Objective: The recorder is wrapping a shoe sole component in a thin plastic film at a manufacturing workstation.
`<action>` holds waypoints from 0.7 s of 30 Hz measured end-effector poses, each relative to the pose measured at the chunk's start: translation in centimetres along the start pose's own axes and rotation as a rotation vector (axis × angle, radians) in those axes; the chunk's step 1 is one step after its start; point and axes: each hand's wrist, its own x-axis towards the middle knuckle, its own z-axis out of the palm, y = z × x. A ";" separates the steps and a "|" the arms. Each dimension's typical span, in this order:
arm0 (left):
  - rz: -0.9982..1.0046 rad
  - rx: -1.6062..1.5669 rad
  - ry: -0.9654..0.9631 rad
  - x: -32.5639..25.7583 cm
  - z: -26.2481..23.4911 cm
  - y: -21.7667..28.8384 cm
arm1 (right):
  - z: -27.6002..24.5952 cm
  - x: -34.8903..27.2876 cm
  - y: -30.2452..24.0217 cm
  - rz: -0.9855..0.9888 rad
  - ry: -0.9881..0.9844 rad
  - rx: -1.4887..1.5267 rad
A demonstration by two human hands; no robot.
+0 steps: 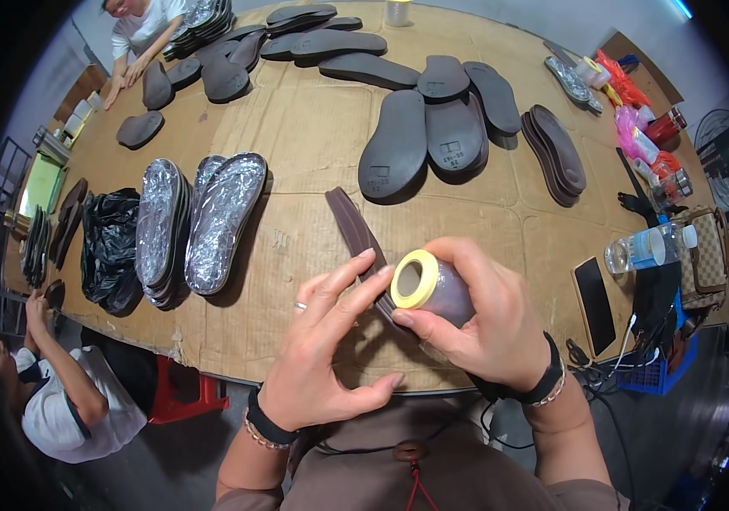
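The dark brown soles [350,223] being worked on stand edge-on at the centre of the frame, tilted across the counter [301,140]; whether film is already around them cannot be told. Against them sits a clear film roll [450,294] with a yellow core end. The right hand [505,328] has its grip closed around this roll, thumb at the yellow rim. The left hand [313,362] has a wide grip, fingertips on the soles and thumb well apart.

Left of centre, two wrapped stacks [225,228] in shiny film look finished, beside a black plastic bag [111,249]. Another wrapped pile [203,25] is at the upper left, near a co-worker [145,32].

Much appears left: bare soles [393,140] lie at upper centre, more run toward the upper left, and a bare stack [554,155] stands right of centre. The piece in hand seems only partway through.
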 end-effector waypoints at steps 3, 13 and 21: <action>0.032 -0.077 0.011 0.5 0.3 -0.2 | 0.0 0.3 0.0 0.042 -0.090 0.110; -0.044 -0.188 0.051 1.0 1.3 -1.1 | -0.8 0.9 -0.5 0.184 -0.120 0.312; -0.034 -0.276 -0.003 1.3 1.2 -1.0 | -0.9 0.4 -0.5 0.230 -0.155 0.417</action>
